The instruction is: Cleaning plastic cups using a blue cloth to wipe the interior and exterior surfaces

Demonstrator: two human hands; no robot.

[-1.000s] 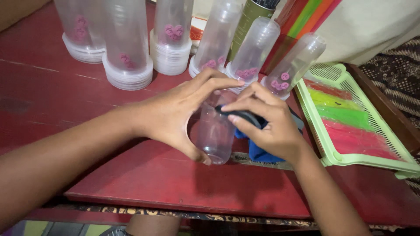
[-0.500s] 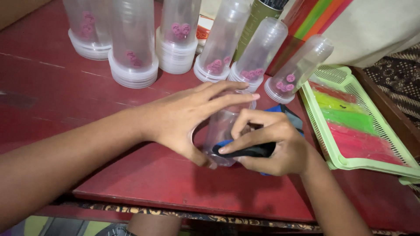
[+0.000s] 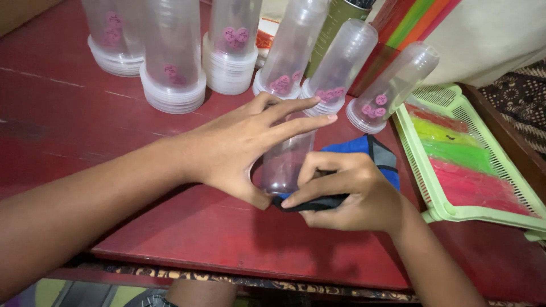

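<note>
clear cup [image 3: 284, 165] lies between hands: left hand [image 3: 239, 148] grips it, right hand [image 3: 347, 190] pinches blue cloth [image 3: 364, 150].

A home craft or small packing spot: a worn red wooden table [image 3: 102, 108] holds stacked clear plastic tubes [image 3: 173, 62], a green tray [image 3: 455, 213] and patterned cloth [image 3: 526, 96].

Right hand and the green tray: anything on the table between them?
Head view: only the blue cloth item under the right hand sits there; then bare red table up to the green tray.
</note>
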